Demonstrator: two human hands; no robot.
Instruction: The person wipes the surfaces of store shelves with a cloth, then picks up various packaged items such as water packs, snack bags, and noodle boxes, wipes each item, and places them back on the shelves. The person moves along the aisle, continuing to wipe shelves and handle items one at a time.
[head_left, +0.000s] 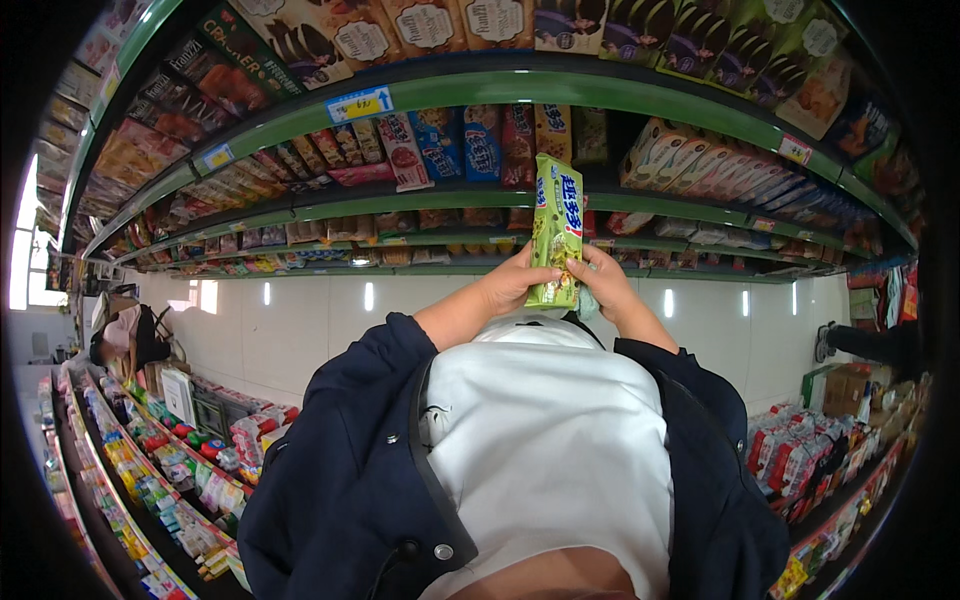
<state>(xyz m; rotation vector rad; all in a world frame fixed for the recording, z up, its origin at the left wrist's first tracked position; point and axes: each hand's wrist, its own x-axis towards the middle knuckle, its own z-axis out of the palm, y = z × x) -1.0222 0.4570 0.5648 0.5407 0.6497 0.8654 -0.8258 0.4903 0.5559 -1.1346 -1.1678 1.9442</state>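
A green cookie packet (557, 232) stands upright between my two hands, in front of the green-edged shelves. My left hand (517, 281) grips its lower left side, thumb across the front. My right hand (606, 281) holds the lower right side, its thumb on the front too. A pale green cloth-like thing (588, 304) shows under my right hand; whether that hand holds it cannot be told. Behind the packet's top, blue cookie packets (481, 142), a yellow packet (553, 131) and a dark green packet (590, 136) stand on a shelf.
Biscuit boxes (664, 154) line the shelf at the right. A shelf rail (465, 90) curves across the top. A person (131, 337) bends at the far left, and another person's leg (862, 343) shows at the right. Wrapped bottle packs (795, 450) stand behind on the right.
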